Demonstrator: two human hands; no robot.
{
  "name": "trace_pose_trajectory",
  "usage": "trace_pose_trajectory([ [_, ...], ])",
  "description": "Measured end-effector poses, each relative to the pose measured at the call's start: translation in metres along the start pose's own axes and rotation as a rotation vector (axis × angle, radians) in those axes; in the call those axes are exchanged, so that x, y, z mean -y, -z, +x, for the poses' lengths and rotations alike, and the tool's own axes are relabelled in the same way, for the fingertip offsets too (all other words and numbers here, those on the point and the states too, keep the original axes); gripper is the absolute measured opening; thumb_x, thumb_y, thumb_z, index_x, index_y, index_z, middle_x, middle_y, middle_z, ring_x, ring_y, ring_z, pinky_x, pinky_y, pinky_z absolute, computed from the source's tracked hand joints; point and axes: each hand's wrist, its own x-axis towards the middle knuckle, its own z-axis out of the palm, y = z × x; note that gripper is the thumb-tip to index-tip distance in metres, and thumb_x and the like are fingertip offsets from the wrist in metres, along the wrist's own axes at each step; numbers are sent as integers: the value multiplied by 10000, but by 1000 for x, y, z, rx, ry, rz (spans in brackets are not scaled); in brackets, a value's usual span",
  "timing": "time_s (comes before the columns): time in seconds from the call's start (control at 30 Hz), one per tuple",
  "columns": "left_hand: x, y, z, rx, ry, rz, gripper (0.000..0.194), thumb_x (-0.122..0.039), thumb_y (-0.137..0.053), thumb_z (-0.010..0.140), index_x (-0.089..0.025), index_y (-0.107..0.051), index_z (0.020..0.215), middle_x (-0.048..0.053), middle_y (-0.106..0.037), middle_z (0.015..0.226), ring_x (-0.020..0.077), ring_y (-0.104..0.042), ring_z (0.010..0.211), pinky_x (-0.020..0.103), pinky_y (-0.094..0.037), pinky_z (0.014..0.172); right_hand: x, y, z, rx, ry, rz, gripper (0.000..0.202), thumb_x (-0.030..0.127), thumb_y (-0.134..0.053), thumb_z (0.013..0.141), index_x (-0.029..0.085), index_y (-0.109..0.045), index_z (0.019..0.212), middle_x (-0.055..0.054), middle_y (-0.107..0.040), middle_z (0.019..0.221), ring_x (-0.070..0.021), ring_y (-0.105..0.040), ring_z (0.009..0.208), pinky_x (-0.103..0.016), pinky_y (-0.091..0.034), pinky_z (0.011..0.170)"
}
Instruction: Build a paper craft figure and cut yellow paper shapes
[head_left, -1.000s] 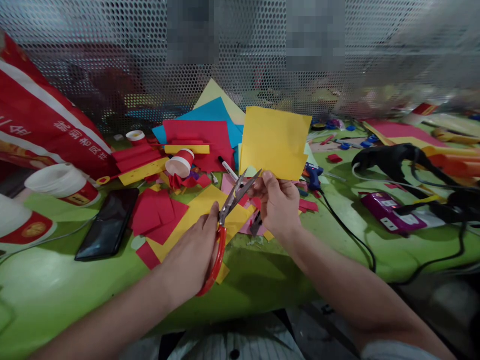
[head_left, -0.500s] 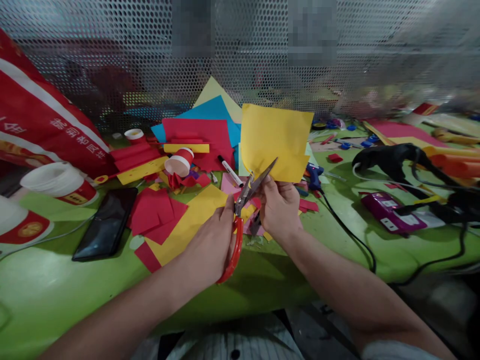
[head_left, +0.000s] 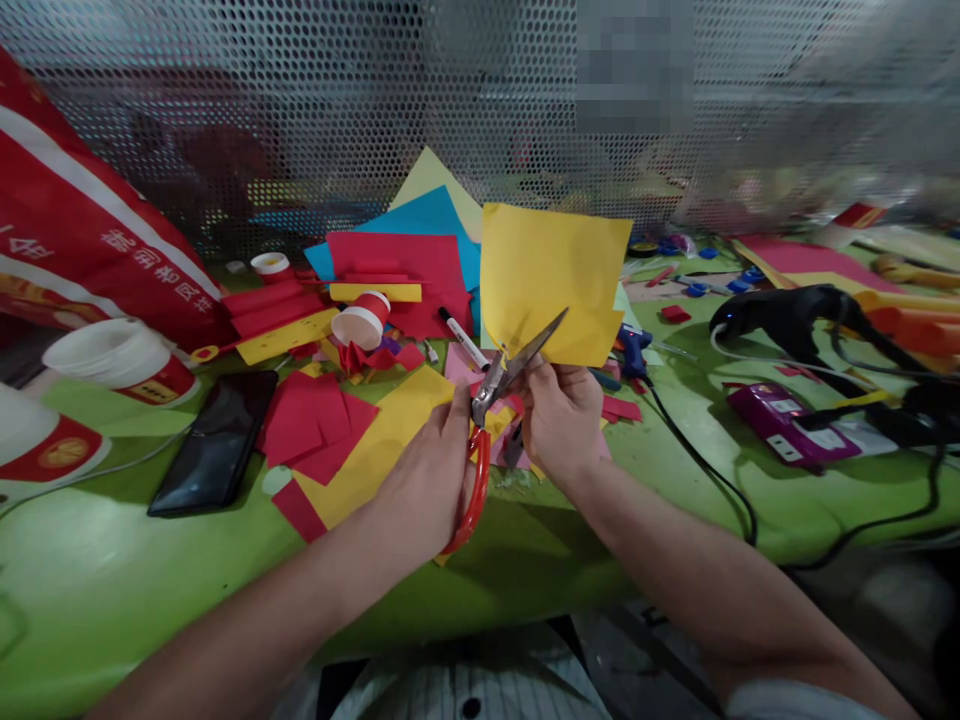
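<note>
My left hand (head_left: pixel 431 470) is closed round the red handles of a pair of scissors (head_left: pixel 480 470), whose blades point up and to the right. Between finger and thumb, my right hand (head_left: pixel 562 415) pinches the lower edge of a sheet of yellow paper (head_left: pixel 555 270), which stands upright above it. The scissor blades cross the sheet's lower part, close to my right fingertips. A narrow curled bit of yellow shows by the blades. Below both hands lie paper scraps, partly hidden by the fingers.
On the green table (head_left: pixel 300 610) lie a black phone (head_left: pixel 214 440), red paper pieces (head_left: pixel 315 420), a marker (head_left: pixel 463 338) and a blue glue gun (head_left: pixel 634 350) with a black cord. Paper cups (head_left: pixel 112 360) stand at left; a purple power strip (head_left: pixel 791 425) is at right. Behind rises a perforated metal screen (head_left: pixel 495 110).
The scissors have shifted slightly up and to the right across the yellow sheet. Both hands keep their holds, and the whole view has moved a little.
</note>
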Motion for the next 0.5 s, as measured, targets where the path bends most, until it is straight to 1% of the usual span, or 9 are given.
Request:
trace_pose_trajectory([
  [0.1,2,-3,0,-15,0,-1,751,-83,-416,765,-174,-80,1430,168,-482,1211,264,-547,1036,431,-462,846,1,0,-1,6,2,5,180,367,-577,767,219,-623,677,19,-602,546,-130,-596,556,-254,-514,517],
  [0.2,2,-3,0,-6,-2,1,739,-87,-407,769,-161,-84,1430,178,-481,1206,271,-545,1034,441,-464,839,0,1,-2,17,-3,12,161,351,-577,770,220,-626,690,26,-591,529,-131,-595,555,-255,-513,517],
  [0.27,0,-1,0,0,4,0,720,-91,-401,778,-145,-94,1427,186,-482,1199,273,-547,1030,444,-463,840,-1,1,-2,18,1,23,147,337,-578,772,221,-629,697,30,-586,525,-127,-588,541,-254,-510,510],
  [0.37,-4,4,1,42,44,10,697,-91,-403,780,-127,-122,1417,195,-481,1202,275,-541,1051,447,-460,852,-2,2,-2,24,17,23,159,329,-577,775,215,-635,679,25,-590,537,-123,-580,526,-256,-506,507],
  [0.5,-9,9,3,69,78,37,707,-76,-411,766,-139,-135,1414,187,-490,1208,276,-532,1079,453,-455,869,-4,2,-2,22,18,-16,194,355,-570,777,217,-641,660,16,-595,542,-130,-583,537,-263,-508,513],
])
